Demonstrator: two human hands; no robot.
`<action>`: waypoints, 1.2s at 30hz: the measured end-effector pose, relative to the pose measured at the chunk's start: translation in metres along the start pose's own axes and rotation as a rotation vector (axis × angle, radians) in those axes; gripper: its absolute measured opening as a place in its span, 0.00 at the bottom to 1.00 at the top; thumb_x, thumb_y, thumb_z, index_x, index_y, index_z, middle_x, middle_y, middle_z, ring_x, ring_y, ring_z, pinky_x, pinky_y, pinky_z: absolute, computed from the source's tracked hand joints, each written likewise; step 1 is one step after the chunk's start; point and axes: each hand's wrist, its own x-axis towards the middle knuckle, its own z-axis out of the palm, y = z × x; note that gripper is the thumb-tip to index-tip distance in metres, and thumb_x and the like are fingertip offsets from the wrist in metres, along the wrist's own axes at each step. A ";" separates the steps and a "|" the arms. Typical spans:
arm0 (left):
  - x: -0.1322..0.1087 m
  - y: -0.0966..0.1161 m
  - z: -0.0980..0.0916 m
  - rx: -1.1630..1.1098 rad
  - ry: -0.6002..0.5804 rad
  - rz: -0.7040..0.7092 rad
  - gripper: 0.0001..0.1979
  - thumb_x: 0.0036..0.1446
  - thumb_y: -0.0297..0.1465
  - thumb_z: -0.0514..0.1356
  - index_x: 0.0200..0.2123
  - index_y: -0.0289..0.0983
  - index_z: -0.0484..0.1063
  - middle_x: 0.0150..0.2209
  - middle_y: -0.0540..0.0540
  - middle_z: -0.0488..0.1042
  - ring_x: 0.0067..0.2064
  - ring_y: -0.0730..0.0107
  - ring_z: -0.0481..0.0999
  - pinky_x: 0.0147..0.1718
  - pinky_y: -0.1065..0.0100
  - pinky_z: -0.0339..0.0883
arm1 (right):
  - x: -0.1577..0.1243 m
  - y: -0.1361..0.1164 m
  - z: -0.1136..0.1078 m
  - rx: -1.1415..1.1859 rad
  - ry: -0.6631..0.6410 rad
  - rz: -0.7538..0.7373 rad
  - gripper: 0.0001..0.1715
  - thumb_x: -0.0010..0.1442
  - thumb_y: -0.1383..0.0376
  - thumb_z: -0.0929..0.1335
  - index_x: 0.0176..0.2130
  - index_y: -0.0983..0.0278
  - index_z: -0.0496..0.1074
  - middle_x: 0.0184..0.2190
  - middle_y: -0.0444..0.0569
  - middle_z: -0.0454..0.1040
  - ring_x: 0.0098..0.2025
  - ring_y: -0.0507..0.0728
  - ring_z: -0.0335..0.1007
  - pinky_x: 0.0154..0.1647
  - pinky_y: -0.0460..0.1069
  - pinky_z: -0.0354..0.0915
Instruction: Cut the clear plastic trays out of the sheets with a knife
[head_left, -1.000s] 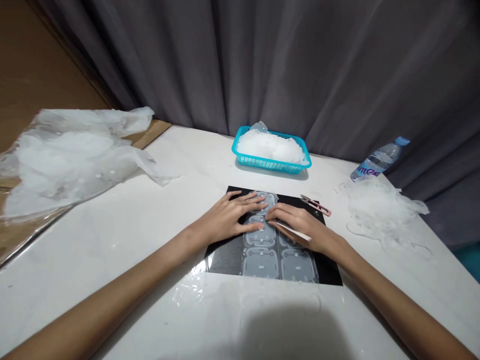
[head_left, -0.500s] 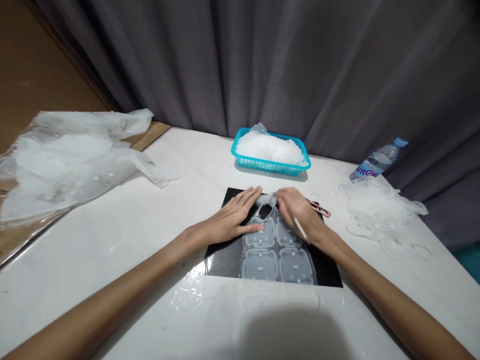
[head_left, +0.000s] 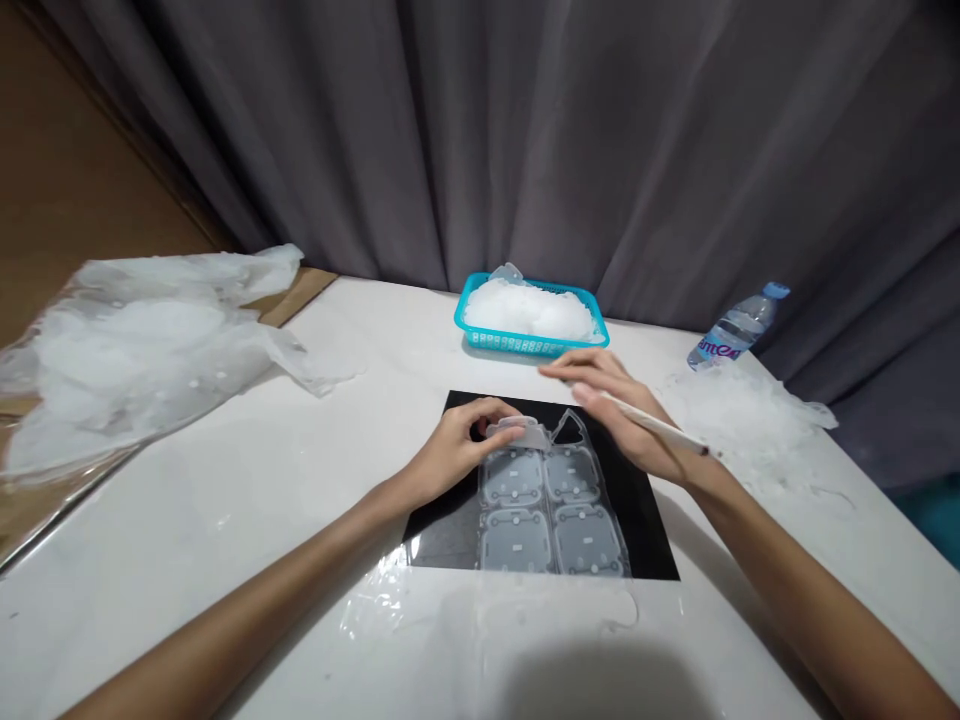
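A clear plastic sheet (head_left: 516, 540) with rounded-square molded panels lies on a black mat (head_left: 651, 545). My left hand (head_left: 457, 440) is at its upper left, thumb and fingers pinching a small translucent plastic piece (head_left: 531, 434) lifted over the sheet's top end. Beside that piece a torn-looking clear strip (head_left: 571, 428) sticks up around a gap. My right hand (head_left: 619, 410) is raised at the mat's upper right, with a slim white pen-like tool (head_left: 664, 430) held between thumb and fingers. The tool's front end is hidden by the fingers.
A turquoise basket (head_left: 517, 345) full of white translucent pieces stands behind the mat. A plastic bag (head_left: 150, 350) with similar pieces lies on cardboard at left. At right are a water bottle (head_left: 739, 325) and a heap of clear plastic scraps (head_left: 742, 420).
My left hand has gone from lying flat on the sheet to pinching a plastic piece. My right hand has lifted off the sheet, up and right, with the white tool.
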 end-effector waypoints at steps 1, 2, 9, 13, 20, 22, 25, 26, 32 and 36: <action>0.000 0.003 -0.001 -0.052 0.007 -0.027 0.13 0.69 0.43 0.63 0.43 0.39 0.80 0.43 0.46 0.81 0.40 0.64 0.74 0.42 0.62 0.66 | -0.001 0.003 0.000 -0.050 0.091 -0.015 0.22 0.76 0.63 0.61 0.61 0.54 0.75 0.60 0.52 0.71 0.65 0.63 0.64 0.69 0.63 0.61; 0.000 0.005 -0.002 -0.108 0.024 -0.046 0.13 0.68 0.42 0.64 0.41 0.39 0.79 0.42 0.46 0.80 0.39 0.65 0.73 0.41 0.63 0.65 | -0.002 0.007 0.001 -0.102 0.170 -0.032 0.23 0.75 0.65 0.60 0.61 0.54 0.75 0.60 0.52 0.70 0.65 0.64 0.64 0.69 0.64 0.60; -0.002 0.006 -0.002 -0.456 0.130 -0.192 0.18 0.64 0.48 0.65 0.42 0.39 0.70 0.38 0.49 0.78 0.38 0.65 0.77 0.41 0.65 0.69 | -0.011 0.024 0.031 -0.235 0.071 -0.067 0.19 0.77 0.67 0.58 0.60 0.59 0.69 0.55 0.56 0.71 0.58 0.63 0.68 0.60 0.62 0.66; -0.005 0.007 0.001 -0.644 0.133 -0.334 0.22 0.58 0.45 0.71 0.45 0.39 0.67 0.36 0.49 0.81 0.36 0.65 0.80 0.39 0.66 0.71 | -0.017 0.012 0.048 -0.232 0.053 0.006 0.07 0.75 0.62 0.64 0.45 0.61 0.70 0.41 0.52 0.74 0.44 0.61 0.72 0.47 0.56 0.68; -0.008 0.011 0.005 -0.785 0.076 -0.353 0.24 0.50 0.35 0.78 0.46 0.36 0.74 0.44 0.45 0.82 0.45 0.63 0.82 0.48 0.66 0.70 | -0.026 0.010 0.063 -0.123 -0.029 0.156 0.11 0.67 0.55 0.73 0.45 0.59 0.74 0.39 0.48 0.77 0.41 0.60 0.71 0.42 0.53 0.65; -0.007 0.009 0.005 -0.750 0.100 -0.342 0.21 0.52 0.37 0.77 0.44 0.35 0.75 0.42 0.46 0.81 0.43 0.65 0.80 0.45 0.67 0.70 | -0.025 0.012 0.066 0.018 -0.009 0.247 0.11 0.67 0.56 0.73 0.44 0.59 0.76 0.37 0.46 0.77 0.37 0.57 0.70 0.38 0.50 0.63; -0.006 0.005 0.003 -0.648 0.104 -0.324 0.20 0.55 0.40 0.75 0.42 0.36 0.74 0.38 0.49 0.79 0.39 0.67 0.78 0.40 0.68 0.68 | -0.022 0.014 0.066 0.245 -0.018 0.351 0.10 0.67 0.57 0.73 0.39 0.61 0.77 0.33 0.43 0.76 0.32 0.53 0.65 0.33 0.48 0.58; -0.006 0.005 0.002 -0.618 0.089 -0.316 0.20 0.56 0.41 0.74 0.42 0.36 0.73 0.38 0.49 0.78 0.39 0.67 0.77 0.40 0.68 0.68 | -0.020 0.015 0.065 0.302 -0.032 0.365 0.11 0.68 0.57 0.72 0.38 0.62 0.77 0.32 0.43 0.76 0.31 0.52 0.65 0.32 0.47 0.57; -0.006 0.007 0.001 -0.545 0.015 -0.293 0.21 0.57 0.45 0.73 0.40 0.37 0.69 0.36 0.51 0.75 0.38 0.67 0.76 0.39 0.68 0.67 | -0.018 0.015 0.059 0.345 -0.018 0.365 0.14 0.70 0.56 0.69 0.38 0.63 0.76 0.29 0.43 0.75 0.28 0.51 0.63 0.31 0.47 0.57; -0.009 0.012 0.001 -0.475 0.003 -0.301 0.22 0.55 0.43 0.74 0.38 0.38 0.67 0.34 0.51 0.75 0.36 0.68 0.75 0.36 0.69 0.66 | -0.019 0.021 0.058 -0.013 0.021 0.271 0.08 0.66 0.62 0.70 0.34 0.61 0.75 0.29 0.44 0.75 0.32 0.55 0.68 0.36 0.49 0.61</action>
